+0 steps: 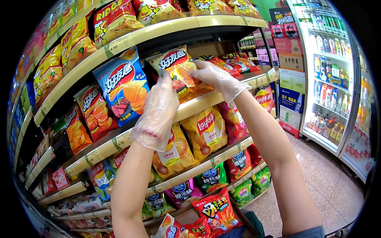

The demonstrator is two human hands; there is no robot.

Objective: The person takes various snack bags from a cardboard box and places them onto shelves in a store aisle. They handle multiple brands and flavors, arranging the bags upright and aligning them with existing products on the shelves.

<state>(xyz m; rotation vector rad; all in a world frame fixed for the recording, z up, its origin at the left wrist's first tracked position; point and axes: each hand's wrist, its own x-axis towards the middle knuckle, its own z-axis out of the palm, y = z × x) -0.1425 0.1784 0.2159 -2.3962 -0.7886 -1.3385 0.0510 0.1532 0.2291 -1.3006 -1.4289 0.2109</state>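
Observation:
Both of my hands wear clear plastic gloves and meet at a yellow chip bag [177,63] on a shelf in front of me. My left hand [160,101] has its fingers at the bag's lower left side. From the right, my right hand [218,77] grips the bag's right edge between thumb and fingers. The bag stands upright, its lower front partly covered by my fingertips. Just left of it a blue chip bag [124,85] stands on the same shelf. Red chip bags [234,63] lie to the right, beyond my right hand.
Below, an open cardboard box [250,228] holds red snack bags [219,212]. Yellow chip bags [205,129] fill the shelf underneath. A shelf edge [158,27] runs above my hands. At the right stand stacked cartons [291,81] and a lit drinks fridge [329,79] on a tiled floor [317,178].

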